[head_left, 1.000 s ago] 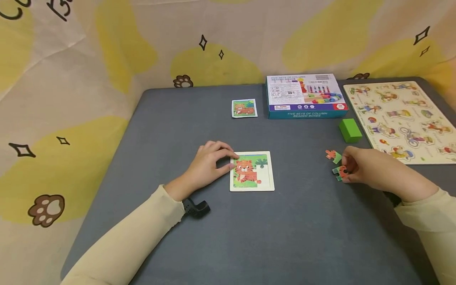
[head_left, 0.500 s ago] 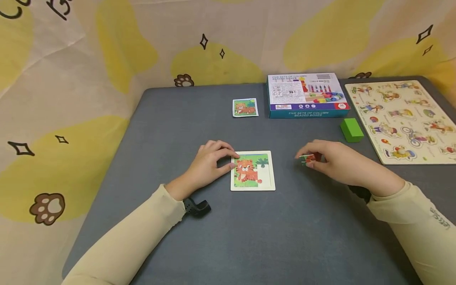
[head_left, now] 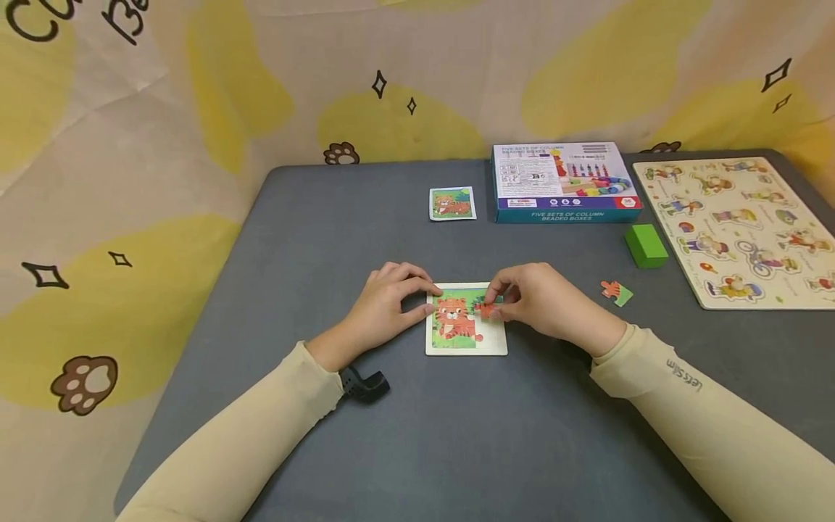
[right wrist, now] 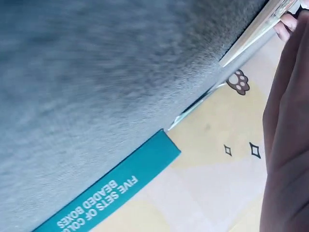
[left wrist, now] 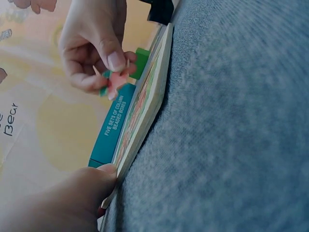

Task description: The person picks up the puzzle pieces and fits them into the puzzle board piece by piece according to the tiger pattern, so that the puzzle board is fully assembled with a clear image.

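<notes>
A square jigsaw board with a cream frame lies mid-table, its left part filled by a tiger picture and its lower right bare. My left hand rests at the board's upper left, thumb and fingertips touching that edge. Over the board's right side, my right hand pinches an orange and green jigsaw piece between thumb and fingers. In the left wrist view that jigsaw piece is held up, apart from the board. Another jigsaw piece lies loose farther right.
Behind the board lies a small tiger picture card. A bead-set box stands at the back, with a green block near its front right corner. A large peg puzzle board lies at the right. Printed cloth hangs behind the table.
My right hand has picked up one jigsaw piece from the right and carried it left over the board. The other piece stays behind. My left hand remains on the board's edge.
</notes>
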`<action>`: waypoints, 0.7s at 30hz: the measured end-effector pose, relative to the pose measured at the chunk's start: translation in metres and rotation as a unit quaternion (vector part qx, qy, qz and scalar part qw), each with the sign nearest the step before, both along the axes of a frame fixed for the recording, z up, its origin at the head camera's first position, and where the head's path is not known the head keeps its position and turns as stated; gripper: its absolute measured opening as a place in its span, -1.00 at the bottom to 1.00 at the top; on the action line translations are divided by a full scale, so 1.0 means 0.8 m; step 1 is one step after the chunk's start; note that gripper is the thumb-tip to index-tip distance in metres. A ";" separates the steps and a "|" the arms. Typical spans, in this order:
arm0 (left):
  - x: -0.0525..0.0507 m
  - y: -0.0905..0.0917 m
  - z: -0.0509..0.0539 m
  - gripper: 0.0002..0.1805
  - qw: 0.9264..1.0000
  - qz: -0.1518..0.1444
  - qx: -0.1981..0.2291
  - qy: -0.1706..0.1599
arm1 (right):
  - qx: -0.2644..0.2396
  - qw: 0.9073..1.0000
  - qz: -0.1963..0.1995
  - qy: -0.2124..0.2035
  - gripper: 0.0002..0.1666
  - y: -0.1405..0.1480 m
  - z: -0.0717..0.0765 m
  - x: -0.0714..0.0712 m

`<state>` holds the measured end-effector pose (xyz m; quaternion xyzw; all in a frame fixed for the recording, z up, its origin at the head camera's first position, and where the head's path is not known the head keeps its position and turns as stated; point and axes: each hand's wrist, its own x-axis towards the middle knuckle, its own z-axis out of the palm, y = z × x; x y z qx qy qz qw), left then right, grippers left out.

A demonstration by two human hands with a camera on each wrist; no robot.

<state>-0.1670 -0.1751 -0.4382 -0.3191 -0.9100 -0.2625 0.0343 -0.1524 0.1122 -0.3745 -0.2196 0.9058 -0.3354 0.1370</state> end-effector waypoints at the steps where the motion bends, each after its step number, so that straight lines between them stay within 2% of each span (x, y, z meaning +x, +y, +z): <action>1: 0.000 0.000 -0.001 -0.72 1.000 0.001 0.001 0.001 | -0.001 1.000 0.006 0.001 -0.82 -0.002 -0.002 -0.001; 5: 0.001 0.001 -0.004 -0.73 1.000 0.002 0.005 0.003 | 0.000 0.999 0.034 0.013 -0.80 -0.009 -0.009 -0.002; 8: 0.001 0.000 -0.002 -0.73 1.000 0.002 0.007 0.002 | 0.008 0.999 0.040 0.025 -0.81 -0.014 -0.014 -0.002; 16: 0.002 0.001 0.002 -0.73 1.000 0.003 0.008 -0.004 | 0.044 0.995 0.009 0.093 -0.75 -0.025 -0.020 0.005; 21: 0.002 0.001 0.002 -0.72 1.000 0.002 0.005 -0.005 | 0.059 0.994 0.005 0.095 -0.72 -0.028 -0.021 0.006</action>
